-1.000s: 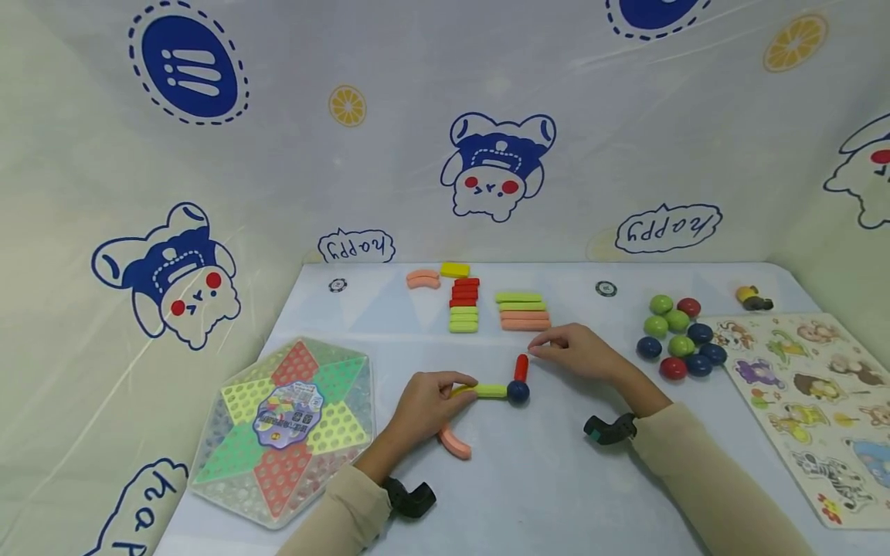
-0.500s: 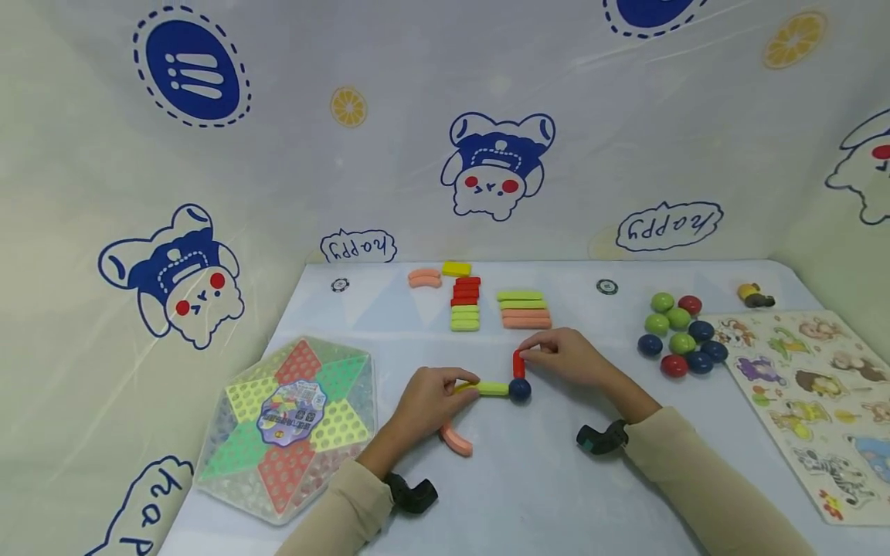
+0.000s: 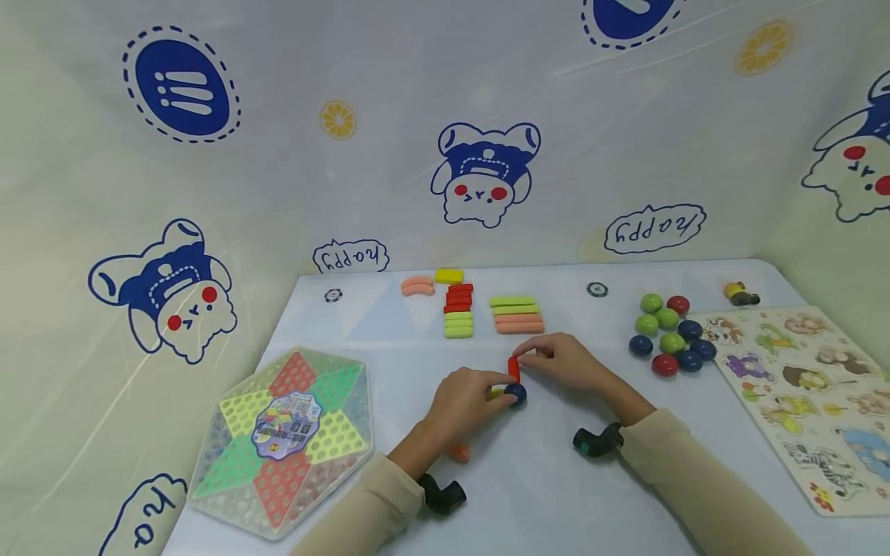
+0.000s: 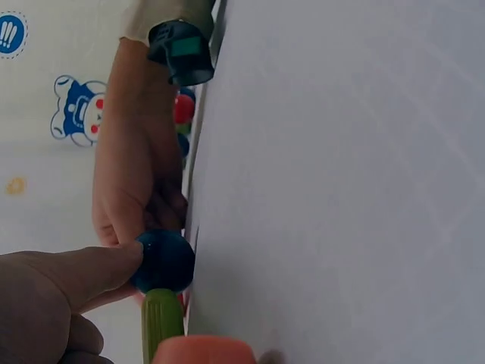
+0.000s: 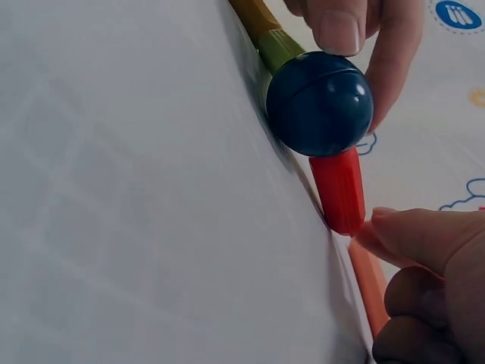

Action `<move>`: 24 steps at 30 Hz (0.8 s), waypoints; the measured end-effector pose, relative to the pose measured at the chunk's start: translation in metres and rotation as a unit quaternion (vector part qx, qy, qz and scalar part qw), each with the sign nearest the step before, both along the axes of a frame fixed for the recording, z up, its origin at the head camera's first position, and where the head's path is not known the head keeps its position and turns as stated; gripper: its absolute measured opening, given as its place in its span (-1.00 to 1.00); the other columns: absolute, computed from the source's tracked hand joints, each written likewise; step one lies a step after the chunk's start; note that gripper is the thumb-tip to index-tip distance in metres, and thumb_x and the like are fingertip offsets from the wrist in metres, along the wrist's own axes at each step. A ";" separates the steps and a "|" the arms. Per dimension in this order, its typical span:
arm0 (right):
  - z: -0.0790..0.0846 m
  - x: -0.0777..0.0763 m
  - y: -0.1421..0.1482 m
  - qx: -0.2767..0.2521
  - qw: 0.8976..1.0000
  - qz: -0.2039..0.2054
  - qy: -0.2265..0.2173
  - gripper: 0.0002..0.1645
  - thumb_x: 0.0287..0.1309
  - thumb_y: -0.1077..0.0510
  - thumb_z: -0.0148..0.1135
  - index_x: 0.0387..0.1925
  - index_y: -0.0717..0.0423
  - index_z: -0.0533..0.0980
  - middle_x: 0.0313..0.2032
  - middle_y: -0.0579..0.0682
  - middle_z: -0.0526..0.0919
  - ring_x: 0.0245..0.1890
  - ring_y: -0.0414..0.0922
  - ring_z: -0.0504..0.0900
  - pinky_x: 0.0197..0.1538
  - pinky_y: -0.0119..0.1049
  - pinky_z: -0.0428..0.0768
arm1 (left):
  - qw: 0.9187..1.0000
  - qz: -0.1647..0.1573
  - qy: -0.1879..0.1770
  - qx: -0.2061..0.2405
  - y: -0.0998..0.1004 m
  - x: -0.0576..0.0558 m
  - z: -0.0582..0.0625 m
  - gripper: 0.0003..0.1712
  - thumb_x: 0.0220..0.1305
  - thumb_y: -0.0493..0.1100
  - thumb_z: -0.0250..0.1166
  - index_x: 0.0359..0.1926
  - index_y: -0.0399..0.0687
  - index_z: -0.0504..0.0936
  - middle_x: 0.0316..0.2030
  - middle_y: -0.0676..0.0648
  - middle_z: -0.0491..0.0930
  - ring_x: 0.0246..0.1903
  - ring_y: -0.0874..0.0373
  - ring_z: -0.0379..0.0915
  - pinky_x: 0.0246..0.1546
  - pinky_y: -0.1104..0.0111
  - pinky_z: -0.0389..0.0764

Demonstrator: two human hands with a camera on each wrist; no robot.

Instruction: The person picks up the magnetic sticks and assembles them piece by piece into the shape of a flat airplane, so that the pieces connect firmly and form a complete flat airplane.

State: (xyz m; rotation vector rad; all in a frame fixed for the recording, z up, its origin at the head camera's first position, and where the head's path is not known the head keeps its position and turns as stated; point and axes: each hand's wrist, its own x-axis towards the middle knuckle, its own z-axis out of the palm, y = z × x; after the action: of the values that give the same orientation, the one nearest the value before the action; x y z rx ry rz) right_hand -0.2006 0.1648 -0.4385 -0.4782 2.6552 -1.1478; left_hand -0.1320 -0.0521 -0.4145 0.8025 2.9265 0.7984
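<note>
A dark blue ball [image 3: 516,395] lies on the table between both hands, joined to a red stick [image 5: 338,193] and a light green stick [image 4: 161,326]. My left hand [image 3: 462,401] pinches the ball, its thumb and index finger on the ball's sides. From the other side my right hand [image 3: 566,361] pinches the far end of the red stick with thumb and fingertip. The green stick runs back under the left hand, mostly hidden in the head view. An orange curved piece [image 3: 459,452] shows partly below the left wrist.
Red, green and orange sticks [image 3: 519,318] lie in rows at the back, near a yellow block [image 3: 449,276]. Several coloured balls [image 3: 667,320] sit at right beside an animal puzzle board [image 3: 799,386]. A hexagonal Chinese checkers board [image 3: 348,463] lies at left.
My left hand has slid right from the green stick to the blue ball. The right hand has come left onto the red stick's end. The head view has shifted slightly.
</note>
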 end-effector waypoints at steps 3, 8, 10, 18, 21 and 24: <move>-0.003 0.005 0.002 0.004 1.000 -0.019 0.013 -0.78 0.14 -0.11 0.24 -0.14 -0.32 0.61 -0.71 -0.05 0.35 -0.62 -0.07 0.40 -0.55 -0.33 0.34 | 1.000 0.004 -0.010 0.021 -0.002 0.001 -0.005 -0.65 0.13 0.10 0.34 -0.05 0.23 0.68 -0.81 0.25 0.31 -0.72 0.35 0.24 -0.62 0.49 0.26; -0.003 0.027 0.025 0.012 0.996 -0.068 0.061 -0.73 0.15 -0.11 0.25 -0.09 -0.27 0.59 -0.72 -0.06 0.36 -0.66 -0.10 0.37 -0.59 -0.36 0.33 | 0.999 -0.001 -0.021 0.040 -0.006 0.001 -0.007 -0.65 0.11 0.11 0.34 -0.04 0.27 0.68 -0.83 0.20 0.27 -0.73 0.32 0.23 -0.63 0.46 0.22; -0.001 0.040 0.040 0.024 0.990 -0.097 0.098 -0.71 0.15 -0.12 0.24 -0.09 -0.22 0.60 -0.71 -0.09 0.36 -0.65 -0.12 0.36 -0.59 -0.36 0.32 | 0.999 0.001 -0.020 0.044 -0.007 0.000 -0.008 -0.65 0.10 0.12 0.35 -0.05 0.29 0.68 -0.82 0.21 0.28 -0.71 0.33 0.24 -0.63 0.46 0.22; 0.000 0.082 0.106 0.081 0.931 -0.261 0.243 -0.68 0.17 -0.06 0.23 -0.12 0.00 0.62 -0.69 -0.11 0.35 -0.67 -0.16 0.29 -0.63 -0.36 0.17 | 0.999 0.006 -0.014 0.049 -0.012 0.000 -0.011 -0.65 0.07 0.12 0.37 -0.06 0.35 0.68 -0.83 0.17 0.21 -0.74 0.32 0.18 -0.64 0.45 0.14; -0.001 0.085 0.123 0.114 0.916 -0.294 0.249 -0.64 0.16 -0.07 0.24 -0.09 0.05 0.61 -0.71 -0.10 0.34 -0.69 -0.16 0.26 -0.66 -0.33 0.12 | 0.998 0.000 -0.019 0.059 -0.012 0.001 -0.014 -0.64 0.08 0.11 0.37 -0.05 0.31 0.68 -0.83 0.16 0.19 -0.76 0.32 0.16 -0.65 0.46 0.12; -0.001 0.083 0.130 0.147 0.911 -0.299 0.245 -0.58 0.16 -0.09 0.23 -0.07 0.10 0.59 -0.72 -0.08 0.33 -0.73 -0.14 0.23 -0.66 -0.31 0.09 | 0.998 0.002 -0.014 0.068 -0.011 0.001 -0.015 -0.64 0.09 0.11 0.36 -0.05 0.29 0.68 -0.84 0.17 0.19 -0.77 0.31 0.16 -0.67 0.45 0.11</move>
State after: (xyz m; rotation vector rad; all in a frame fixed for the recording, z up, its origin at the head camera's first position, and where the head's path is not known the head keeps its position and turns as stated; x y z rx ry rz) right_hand -0.1174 0.2951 -0.4390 0.1513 3.4908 -0.7835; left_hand -0.1311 -0.0627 -0.4296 0.7867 2.8759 1.0112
